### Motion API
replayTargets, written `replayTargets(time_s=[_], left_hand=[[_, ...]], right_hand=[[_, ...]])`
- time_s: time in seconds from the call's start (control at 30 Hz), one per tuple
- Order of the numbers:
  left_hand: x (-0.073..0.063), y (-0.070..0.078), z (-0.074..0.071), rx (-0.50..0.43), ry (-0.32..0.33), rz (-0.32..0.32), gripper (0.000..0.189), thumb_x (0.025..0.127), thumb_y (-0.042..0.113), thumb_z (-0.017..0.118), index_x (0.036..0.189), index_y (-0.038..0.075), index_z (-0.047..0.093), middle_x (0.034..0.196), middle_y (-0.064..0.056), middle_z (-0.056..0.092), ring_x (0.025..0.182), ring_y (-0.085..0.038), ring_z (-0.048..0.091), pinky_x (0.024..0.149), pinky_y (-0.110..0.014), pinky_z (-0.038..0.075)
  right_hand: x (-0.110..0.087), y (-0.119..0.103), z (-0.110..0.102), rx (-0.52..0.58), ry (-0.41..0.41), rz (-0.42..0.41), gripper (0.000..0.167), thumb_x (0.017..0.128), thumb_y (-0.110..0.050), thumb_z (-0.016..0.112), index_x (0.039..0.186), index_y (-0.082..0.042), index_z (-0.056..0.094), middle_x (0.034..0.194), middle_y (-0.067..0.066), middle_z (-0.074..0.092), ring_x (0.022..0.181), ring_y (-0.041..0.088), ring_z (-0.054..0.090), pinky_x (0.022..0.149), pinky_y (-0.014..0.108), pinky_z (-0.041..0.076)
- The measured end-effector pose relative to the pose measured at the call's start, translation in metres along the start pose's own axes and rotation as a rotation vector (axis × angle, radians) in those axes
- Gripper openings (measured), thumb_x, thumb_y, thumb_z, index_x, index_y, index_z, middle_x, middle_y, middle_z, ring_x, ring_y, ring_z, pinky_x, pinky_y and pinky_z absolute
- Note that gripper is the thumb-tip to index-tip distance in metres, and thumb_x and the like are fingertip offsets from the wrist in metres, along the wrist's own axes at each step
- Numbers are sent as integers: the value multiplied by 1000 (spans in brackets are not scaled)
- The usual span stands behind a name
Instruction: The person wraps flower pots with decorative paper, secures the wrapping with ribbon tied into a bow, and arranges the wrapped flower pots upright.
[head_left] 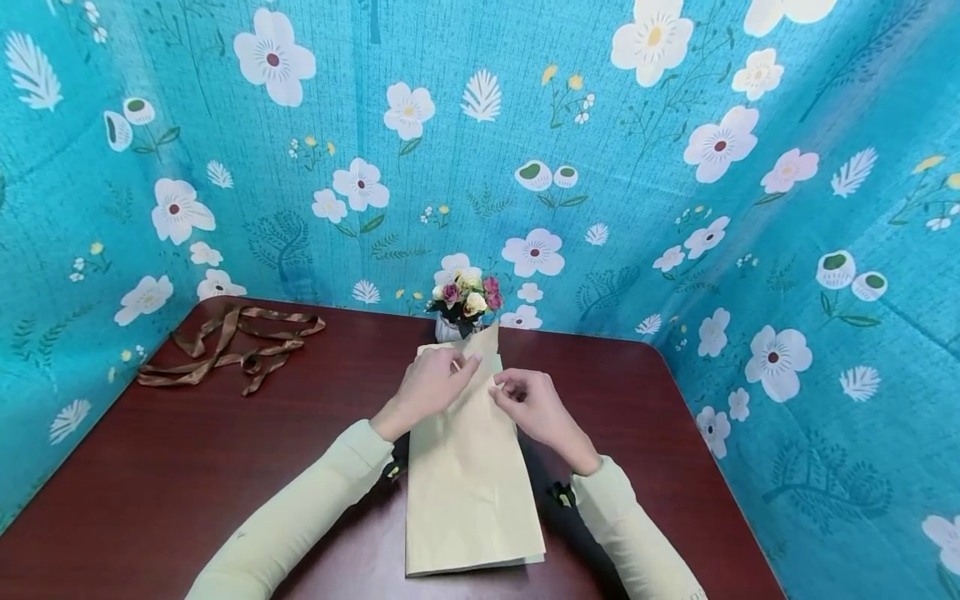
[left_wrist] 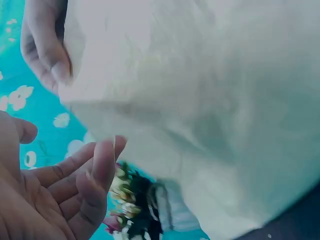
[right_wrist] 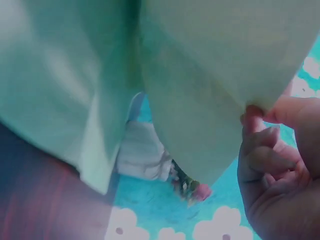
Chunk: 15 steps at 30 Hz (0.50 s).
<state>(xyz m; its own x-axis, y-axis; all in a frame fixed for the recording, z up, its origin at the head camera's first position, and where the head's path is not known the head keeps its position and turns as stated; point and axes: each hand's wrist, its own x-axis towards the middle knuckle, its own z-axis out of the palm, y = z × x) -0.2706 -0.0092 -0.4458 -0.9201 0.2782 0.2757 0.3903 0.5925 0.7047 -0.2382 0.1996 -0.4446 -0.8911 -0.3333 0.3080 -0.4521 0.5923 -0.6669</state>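
A large folded sheet of cream paper (head_left: 472, 475) lies lengthwise in front of me, with its top corner raised to a point. My right hand (head_left: 543, 408) pinches the paper's right edge between thumb and finger, as the right wrist view shows with the hand (right_wrist: 275, 165) at the edge of the sheet (right_wrist: 200, 75). Over the upper left of the paper is my left hand (head_left: 435, 383). In the left wrist view this hand (left_wrist: 60, 195) has its fingers loosely extended, fingertips right at the paper's edge, and the right hand (left_wrist: 45, 45) shows above it.
Just behind the paper stands a small white pot (head_left: 447, 330) of artificial flowers (head_left: 468, 296). A brown ribbon (head_left: 225, 346) lies in loose loops at the table's back left. The dark red table (head_left: 300, 450) meets a blue floral curtain (head_left: 450, 167) at the back.
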Motion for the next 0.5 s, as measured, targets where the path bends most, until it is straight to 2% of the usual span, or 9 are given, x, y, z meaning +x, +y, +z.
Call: replayTargets(time_s=[0.17, 0.27, 0.37, 0.5], left_hand=[[-6, 10, -7, -68, -3, -31, 48, 102, 54, 52, 82, 17, 75, 63, 2, 58, 55, -14, 54, 46, -29, 39], [-8, 11, -13, -88, 13, -35, 45, 102, 52, 53, 83, 20, 77, 65, 5, 62, 57, -12, 56, 49, -29, 42], [-10, 7, -22, -107, 20, -24, 45, 102, 46, 55, 70, 19, 70, 54, 6, 52, 49, -10, 46, 46, -27, 34], [-12, -5, -38, -136, -9, -10, 44, 97, 26, 61, 55, 16, 49, 47, 6, 32, 43, -12, 30, 44, -26, 23]], right_hand=[[7, -16, 7, 41, -47, -106, 11, 95, -11, 71, 105, -9, 74, 69, -6, 62, 60, 7, 55, 58, 26, 51], [10, -23, 12, 43, -146, -160, 16, 99, -19, 67, 112, -13, 73, 84, -8, 68, 71, 6, 61, 62, 29, 54], [9, -29, 15, 44, -280, -171, 34, 103, -32, 60, 131, -13, 66, 116, -6, 71, 97, 7, 65, 81, 37, 58], [7, -37, 18, 35, -408, -144, 59, 105, -46, 51, 152, -10, 48, 150, 0, 54, 129, 10, 56, 109, 42, 46]])
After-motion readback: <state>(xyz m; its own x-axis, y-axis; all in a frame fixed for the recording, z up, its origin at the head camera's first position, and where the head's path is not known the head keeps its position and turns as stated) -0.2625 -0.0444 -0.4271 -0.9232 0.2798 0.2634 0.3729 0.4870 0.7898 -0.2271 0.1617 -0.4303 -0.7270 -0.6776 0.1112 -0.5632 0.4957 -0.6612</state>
